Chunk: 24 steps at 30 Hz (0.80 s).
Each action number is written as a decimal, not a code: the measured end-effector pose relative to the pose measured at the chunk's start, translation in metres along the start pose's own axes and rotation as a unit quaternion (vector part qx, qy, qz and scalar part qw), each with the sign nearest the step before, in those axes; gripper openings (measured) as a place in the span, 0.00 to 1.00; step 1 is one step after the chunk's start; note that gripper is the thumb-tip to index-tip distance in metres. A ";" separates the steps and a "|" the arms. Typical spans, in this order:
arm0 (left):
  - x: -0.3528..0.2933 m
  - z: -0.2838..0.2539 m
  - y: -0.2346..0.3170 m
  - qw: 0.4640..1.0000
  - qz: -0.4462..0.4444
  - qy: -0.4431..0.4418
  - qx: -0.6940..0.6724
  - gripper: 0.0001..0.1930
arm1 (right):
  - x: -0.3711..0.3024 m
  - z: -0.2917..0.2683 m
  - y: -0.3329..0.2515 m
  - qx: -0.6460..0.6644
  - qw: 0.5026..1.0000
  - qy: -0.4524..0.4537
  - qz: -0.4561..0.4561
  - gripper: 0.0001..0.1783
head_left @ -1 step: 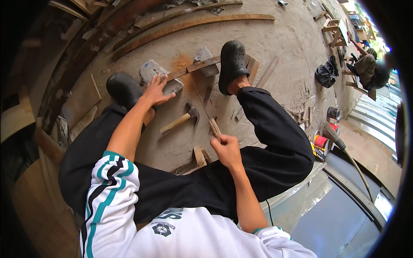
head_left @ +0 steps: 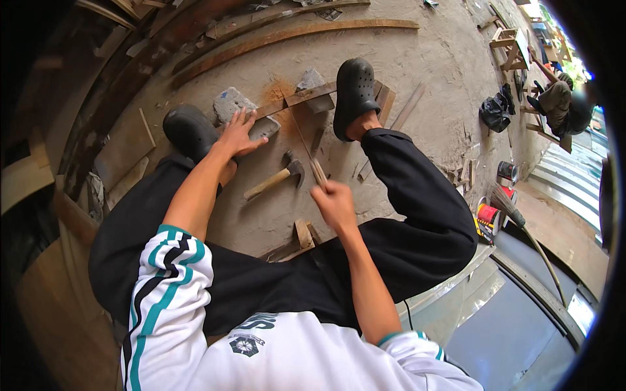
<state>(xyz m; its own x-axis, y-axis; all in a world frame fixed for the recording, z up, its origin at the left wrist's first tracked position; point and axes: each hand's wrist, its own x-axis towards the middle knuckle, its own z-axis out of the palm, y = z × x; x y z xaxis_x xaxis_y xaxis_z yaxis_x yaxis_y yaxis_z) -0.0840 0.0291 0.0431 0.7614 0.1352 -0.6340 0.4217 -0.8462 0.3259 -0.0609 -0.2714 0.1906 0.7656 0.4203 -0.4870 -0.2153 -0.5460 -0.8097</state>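
Observation:
A narrow wooden strip (head_left: 305,96) lies across two concrete blocks, the left block (head_left: 227,104) and the right block (head_left: 311,79). My left hand (head_left: 238,135) rests on the strip's left part with its fingers spread, over the left block. My right hand (head_left: 334,203) is wrapped round the wooden handle of a handsaw (head_left: 318,172). The thin blade runs forward from the handle and meets the strip between the blocks, seen almost edge-on. My right foot, in a black clog (head_left: 355,91), stands on the strip's right part. Orange-brown sawdust (head_left: 279,87) lies just beyond the blade.
A claw hammer (head_left: 276,180) lies between my legs, near a small wooden piece (head_left: 303,233). Long boards (head_left: 293,39) lie farther off. On the right are a black plastic bag (head_left: 497,109), paint cans (head_left: 506,171), a broom (head_left: 512,210) and a seated person (head_left: 562,107).
My right hand has moved slightly forward and left with the saw, toward the strip. My left hand keeps its place on the wood.

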 end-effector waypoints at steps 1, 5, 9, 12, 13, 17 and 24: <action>0.007 -0.006 0.004 1.000 -0.001 0.004 -0.009 0.54 | 0.029 0.009 0.007 -0.015 1.000 0.011 -0.018 0.20; 0.005 -0.007 0.001 1.000 -0.011 0.002 -0.019 0.54 | 0.055 0.021 -0.002 0.046 0.999 0.004 -0.003 0.19; 0.000 -0.005 -0.006 1.000 -0.008 0.004 -0.012 0.54 | -0.038 -0.018 -0.021 -0.027 0.999 -0.022 0.040 0.20; 0.003 -0.005 0.002 1.000 -0.011 0.019 -0.003 0.53 | -0.021 -0.006 -0.001 0.014 0.999 0.012 0.050 0.20; 0.004 -0.006 0.003 1.000 -0.009 0.014 -0.005 0.53 | 0.002 0.004 0.005 -0.002 1.000 0.013 0.016 0.20; 0.009 -0.008 0.000 1.000 -0.010 0.009 -0.011 0.53 | 0.050 0.022 -0.005 0.022 1.000 0.017 -0.007 0.20; 0.003 -0.004 0.000 1.000 0.001 0.015 0.003 0.54 | -0.034 -0.020 -0.017 -0.007 0.998 0.003 0.067 0.19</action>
<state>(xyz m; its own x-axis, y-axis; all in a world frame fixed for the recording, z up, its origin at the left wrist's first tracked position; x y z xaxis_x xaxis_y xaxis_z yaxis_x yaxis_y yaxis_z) -0.0794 0.0322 0.0440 0.7765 0.1497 -0.6121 0.4177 -0.8496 0.3222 -0.0711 -0.2910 0.2277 0.7343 0.3393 -0.5879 -0.3071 -0.6064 -0.7335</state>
